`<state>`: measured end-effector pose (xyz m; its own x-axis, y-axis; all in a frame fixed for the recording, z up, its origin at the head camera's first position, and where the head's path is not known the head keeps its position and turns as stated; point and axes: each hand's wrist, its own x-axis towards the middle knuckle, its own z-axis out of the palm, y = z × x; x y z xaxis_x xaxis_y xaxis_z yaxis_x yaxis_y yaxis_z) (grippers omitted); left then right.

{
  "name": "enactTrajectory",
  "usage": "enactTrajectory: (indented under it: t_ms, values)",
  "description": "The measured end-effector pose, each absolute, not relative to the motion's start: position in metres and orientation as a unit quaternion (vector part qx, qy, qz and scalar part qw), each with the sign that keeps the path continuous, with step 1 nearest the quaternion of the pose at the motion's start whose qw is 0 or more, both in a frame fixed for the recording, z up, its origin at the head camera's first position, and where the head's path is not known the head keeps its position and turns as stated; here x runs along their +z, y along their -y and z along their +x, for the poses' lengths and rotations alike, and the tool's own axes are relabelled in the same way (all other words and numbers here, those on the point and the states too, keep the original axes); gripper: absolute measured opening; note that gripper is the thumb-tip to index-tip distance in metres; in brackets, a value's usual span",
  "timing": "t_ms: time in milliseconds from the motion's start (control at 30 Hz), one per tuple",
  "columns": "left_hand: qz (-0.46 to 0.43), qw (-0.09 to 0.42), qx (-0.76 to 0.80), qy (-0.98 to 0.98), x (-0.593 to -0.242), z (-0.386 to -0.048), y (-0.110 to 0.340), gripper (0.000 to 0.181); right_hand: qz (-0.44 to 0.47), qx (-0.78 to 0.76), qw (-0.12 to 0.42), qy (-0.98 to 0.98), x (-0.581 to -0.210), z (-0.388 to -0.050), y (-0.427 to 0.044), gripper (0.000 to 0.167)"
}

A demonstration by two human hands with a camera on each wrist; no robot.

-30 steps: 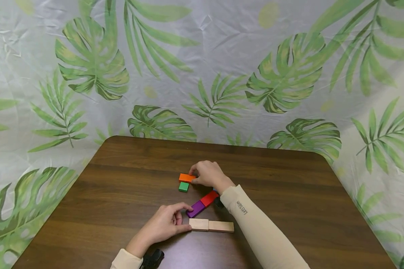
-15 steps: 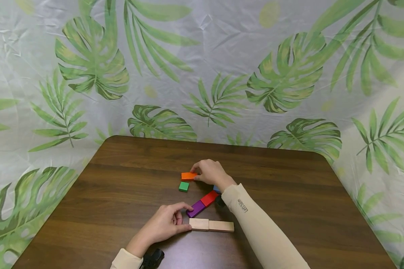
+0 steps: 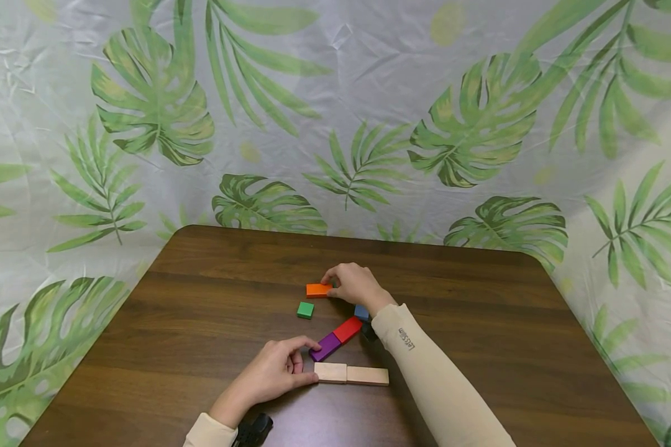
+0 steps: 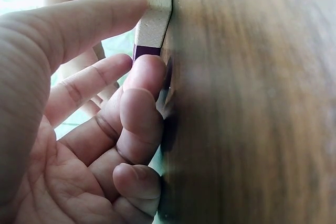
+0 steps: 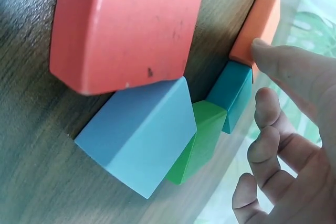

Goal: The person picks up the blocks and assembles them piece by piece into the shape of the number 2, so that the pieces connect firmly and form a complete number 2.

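My right hand pinches an orange block between thumb and index finger at the far side of the group. In the right wrist view, the orange block's end meets a teal block, followed by a green block and a blue block; the hand mostly hides these in the head view. A red block joins the blue one to a purple block. My left hand touches the purple block with its index finger. Its thumb rests against the end of a plain wooden block.
Another plain wooden block continues the near row to the right. A separate small green block lies left of the curve, just nearer than the orange block. All lie on a dark wooden table before a leaf-print cloth.
My right hand has slid the orange block rightward and slightly away, widening its distance from the small green block. More of the blue block shows. My left hand has stayed in place.
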<state>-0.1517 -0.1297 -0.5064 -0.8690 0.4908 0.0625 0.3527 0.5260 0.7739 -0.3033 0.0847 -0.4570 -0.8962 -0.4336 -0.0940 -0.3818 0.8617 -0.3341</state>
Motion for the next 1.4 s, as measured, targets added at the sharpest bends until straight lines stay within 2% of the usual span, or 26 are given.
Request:
enactTrajectory:
  t_ms: [833, 1400]
  values:
    - [0.239, 0.089, 0.423, -0.870, -0.503, -0.150, 0.129, 0.041, -0.224, -0.147, 0.072, -0.961, -0.458, -0.302, -0.084, 0.024]
    - [0.243, 0.084, 0.423, -0.869, -0.504, -0.150, 0.129, 0.041, -0.281, -0.129, 0.057, -0.949, -0.458, -0.286, -0.073, 0.031]
